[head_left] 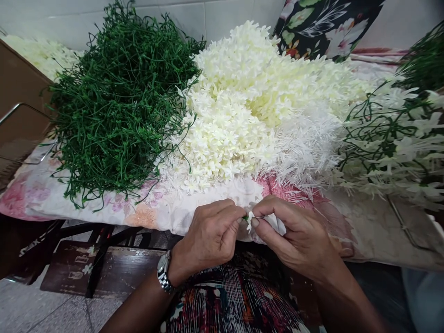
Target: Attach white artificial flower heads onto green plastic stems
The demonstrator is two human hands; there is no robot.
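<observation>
My left hand, with a watch on its wrist, is closed in a pinch on a green plastic stem, of which only the tip shows. Facing it, my right hand pinches a small white artificial flower and a thin pale strand at its middle. Flower and stem tip meet between the fingertips. Just beyond the hands lie a heap of cream-white artificial flowers and a pile of white stamen strands. A large tangle of green plastic stems rests to the left.
A floral cloth covers the work surface. At the right, assembled white flowers on green stems lie over a wire frame. A brown cardboard box stands at the left edge. Behind the flowers is a dark floral fabric.
</observation>
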